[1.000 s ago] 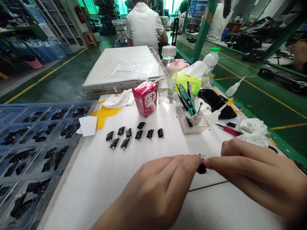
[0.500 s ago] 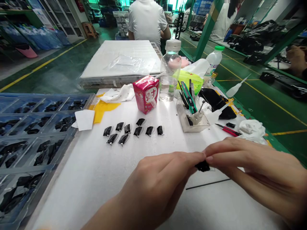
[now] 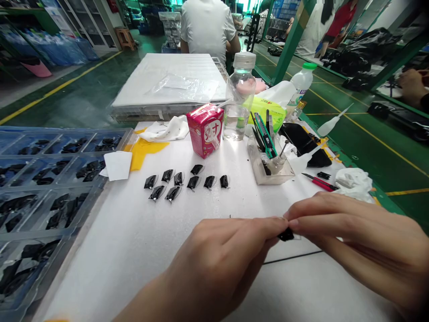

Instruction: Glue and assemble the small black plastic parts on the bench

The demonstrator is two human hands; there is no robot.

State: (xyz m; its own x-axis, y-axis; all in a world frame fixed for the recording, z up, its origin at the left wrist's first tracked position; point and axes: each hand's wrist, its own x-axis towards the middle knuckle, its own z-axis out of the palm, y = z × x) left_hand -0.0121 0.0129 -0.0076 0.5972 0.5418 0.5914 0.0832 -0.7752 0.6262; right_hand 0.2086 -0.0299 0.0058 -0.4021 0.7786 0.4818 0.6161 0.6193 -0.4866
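Note:
Between the fingertips of both hands is a small black part with a clear edge at its right. My left hand pinches it from the left, its thumb largely hidden under the fingers. From the right, my right hand presses its fingertips against the same part. Much of the part is covered, so its exact kind does not show. Several similar black pieces with thin clear rims, such as a black piece, lie in loose rows on the white work surface beyond my left hand.
Compartment trays of black parts stand at left. Ahead are a red drink carton, a water bottle and a clear tool box. Red-handled tweezers and crumpled white tissue lie at right. A person in white sits beyond.
Both hands keep their hold on the black part, which has shifted very slightly to the right. Someone in red has come into sight in the right background.

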